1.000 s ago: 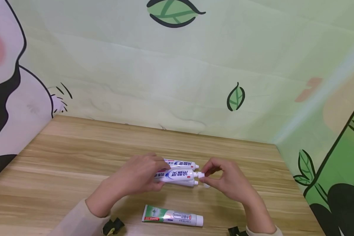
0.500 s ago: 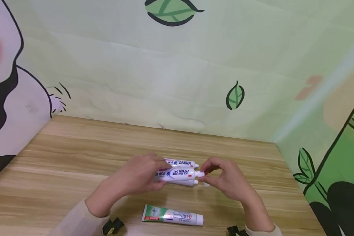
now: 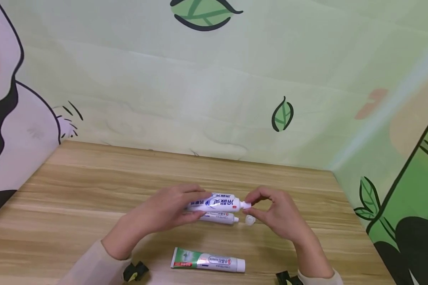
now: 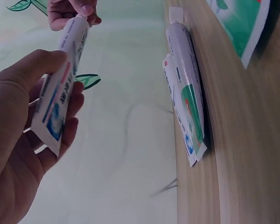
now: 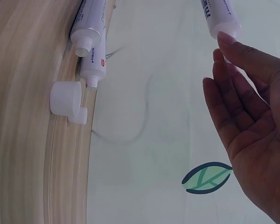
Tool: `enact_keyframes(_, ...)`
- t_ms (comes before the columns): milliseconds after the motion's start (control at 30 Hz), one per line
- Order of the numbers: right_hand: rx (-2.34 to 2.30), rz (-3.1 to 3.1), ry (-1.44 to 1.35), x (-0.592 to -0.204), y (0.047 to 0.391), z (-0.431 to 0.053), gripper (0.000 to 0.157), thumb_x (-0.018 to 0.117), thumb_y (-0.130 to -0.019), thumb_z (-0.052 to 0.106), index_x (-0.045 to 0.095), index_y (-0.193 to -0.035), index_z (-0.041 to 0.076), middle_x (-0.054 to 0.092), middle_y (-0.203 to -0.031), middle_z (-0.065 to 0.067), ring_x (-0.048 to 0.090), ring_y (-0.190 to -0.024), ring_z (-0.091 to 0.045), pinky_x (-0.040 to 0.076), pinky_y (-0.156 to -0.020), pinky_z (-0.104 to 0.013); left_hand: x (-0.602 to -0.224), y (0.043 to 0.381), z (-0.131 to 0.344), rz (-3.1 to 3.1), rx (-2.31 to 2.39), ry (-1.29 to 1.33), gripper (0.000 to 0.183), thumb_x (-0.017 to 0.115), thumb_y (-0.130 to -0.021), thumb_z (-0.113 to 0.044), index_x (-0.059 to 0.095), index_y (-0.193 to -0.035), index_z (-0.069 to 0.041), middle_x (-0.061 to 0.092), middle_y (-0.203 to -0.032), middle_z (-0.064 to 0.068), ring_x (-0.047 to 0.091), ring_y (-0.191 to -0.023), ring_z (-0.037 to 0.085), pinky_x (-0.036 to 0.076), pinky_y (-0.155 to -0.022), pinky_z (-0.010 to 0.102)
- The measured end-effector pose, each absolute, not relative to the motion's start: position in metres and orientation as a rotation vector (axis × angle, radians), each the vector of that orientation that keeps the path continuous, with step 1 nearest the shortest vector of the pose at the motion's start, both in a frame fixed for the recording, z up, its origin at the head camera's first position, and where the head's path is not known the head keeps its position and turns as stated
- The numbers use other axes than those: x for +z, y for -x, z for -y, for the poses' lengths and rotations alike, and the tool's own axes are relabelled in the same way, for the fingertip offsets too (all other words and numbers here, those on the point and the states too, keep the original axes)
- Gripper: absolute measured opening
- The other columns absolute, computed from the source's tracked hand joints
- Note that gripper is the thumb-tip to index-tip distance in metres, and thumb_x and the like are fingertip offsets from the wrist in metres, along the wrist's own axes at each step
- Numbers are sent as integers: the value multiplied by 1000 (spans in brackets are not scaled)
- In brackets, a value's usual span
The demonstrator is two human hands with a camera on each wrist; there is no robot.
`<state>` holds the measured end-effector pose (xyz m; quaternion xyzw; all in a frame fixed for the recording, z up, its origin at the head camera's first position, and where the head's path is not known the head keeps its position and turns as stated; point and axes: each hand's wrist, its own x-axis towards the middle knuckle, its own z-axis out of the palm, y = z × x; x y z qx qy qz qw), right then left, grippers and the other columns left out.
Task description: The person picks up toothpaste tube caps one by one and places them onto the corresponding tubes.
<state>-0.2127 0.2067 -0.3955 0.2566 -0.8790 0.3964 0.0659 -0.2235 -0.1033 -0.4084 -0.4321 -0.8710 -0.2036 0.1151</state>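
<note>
Nearest the person, a capped green-and-white tube [image 3: 208, 260] lies on the bench [image 3: 92, 178], unmoved over the last second. Beyond it lies a second green tube [image 3: 219, 217], its nozzle bare. More of this one now shows, because the held tube [image 3: 221, 204] has been raised a little and sits farther back in the head view, over the spot where it used to overlap. A large loose cap [image 5: 65, 98] has also come into plain sight beside the right fingers, with a small loose cap [image 5: 79, 115] just behind it.

The shift suggests that the work is centred on the mouth of the held tube, which both hands share clear of the bench. The left hand [image 3: 167, 208] reaches in from the side, thumb on one face and fingers round the other, grasping the body. The right hand [image 3: 278, 215] faces it, thumb and forefinger pinching the mouth end; whether a cap is in that pinch cannot be told.

Farther off, a blue-lettered tube [image 5: 94, 60] lies with its nozzle bare, and behind everything stands the leaf-printed wall [image 3: 199, 91].
</note>
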Motion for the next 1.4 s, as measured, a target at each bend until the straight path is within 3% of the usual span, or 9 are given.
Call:
enact_keyframes(467, 1251, 2686, -701, -396, 214, -209, 20, 88, -81, 10, 76, -93, 21, 77, -91, 8, 72, -85, -8, 58, -78, -28, -409, 225, 105, 2486, -606, 1303, 42, 70, -100, -27, 66, -139, -11, 70, -129, 8, 69, -116, 22, 59, -97, 39)
enact_keyframes(1033, 1296, 2758, -763, -395, 217, -212, 7, 79, -92, 16, 80, -99, 17, 78, -93, 5, 72, -81, -12, 60, -70, -28, -408, 225, 105, 2476, -564, 1308, 44, 72, -98, -24, 66, -139, -10, 69, -128, 9, 67, -117, 23, 59, -98, 38)
enact_keyframes(1200, 1345, 2782, -748, -394, 216, -211, 12, 76, -95, 20, 78, -104, 12, 78, -92, 2, 73, -81, -17, 58, -68, -26, -407, 224, 105, 2481, -562, 1287, 45, 73, -98, -25, 65, -140, -9, 69, -130, 9, 67, -118, 24, 59, -98, 38)
enact_keyframes(1400, 1383, 2784, -696, -395, 216, -210, 19, 84, -87, 14, 71, -101, 13, 75, -90, 1, 71, -81, -12, 61, -72, -30, -407, 225, 104, 2492, -558, 1280, 45, 74, -97, -24, 66, -139, -10, 69, -130, 9, 67, -118, 24, 58, -99, 39)
